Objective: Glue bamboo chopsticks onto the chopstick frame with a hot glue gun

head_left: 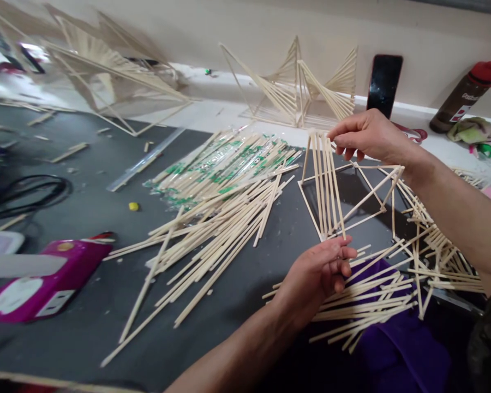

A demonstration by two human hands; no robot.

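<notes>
Both hands work at a small frame of thin wooden sticks (368, 197), which stands in front of the person at the back right of the dark grey worktop (90, 305). The right hand (362, 134) is at the top, thumb and forefinger pinched narrowly on the upper end of the rightmost stick (337, 185) in a row of slanting, nearly parallel ones. The left hand (317, 267) is below, palm turned up and fingers loosely bent, its fingertips at the lower end of the same stick; whether they grip it I cannot tell. To the left of the frame, a fan of loose sticks (237, 218) spreads across the worktop, partly over plastic-wrapped sticks (225, 169) with green print. More sticks lie over a purple cloth (401, 344) by the left hand, and another heap (445, 245) sits under the right forearm. Against the wall stand a twisted stick model (284, 103), a dark phone (384, 84) and a leaning bottle (460, 101) with a red cap. A magenta object (82, 254) and a coiled black cable (28, 204) lie at far left.
</notes>
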